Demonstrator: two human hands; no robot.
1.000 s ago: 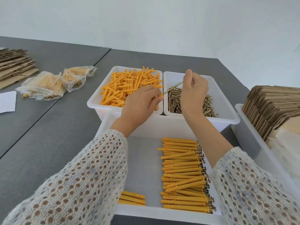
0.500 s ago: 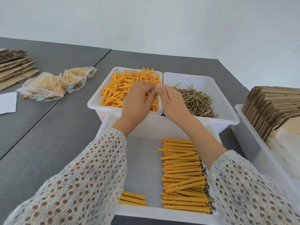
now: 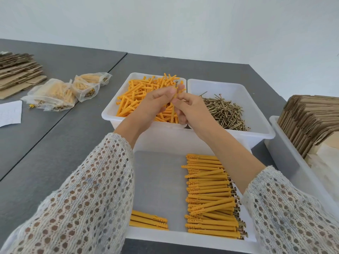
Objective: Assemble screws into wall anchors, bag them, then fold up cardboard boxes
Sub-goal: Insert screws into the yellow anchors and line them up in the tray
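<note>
Orange wall anchor (image 3: 174, 97) is standing nearly upright above the anchor bin (image 3: 110, 116), left hand (image 3: 156, 103) and right hand (image 3: 190, 109) both pinching it, screw (image 3: 176, 83) head still protruding; a slack pinch risks dropping it among the loose anchors.

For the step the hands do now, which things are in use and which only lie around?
In use:
- left hand and right hand, holding one anchor with screw
- anchor bin
- screw bin
- tray of finished anchors

Lying around:
- filled bags
- flat cardboard
- paper sheet
</note>
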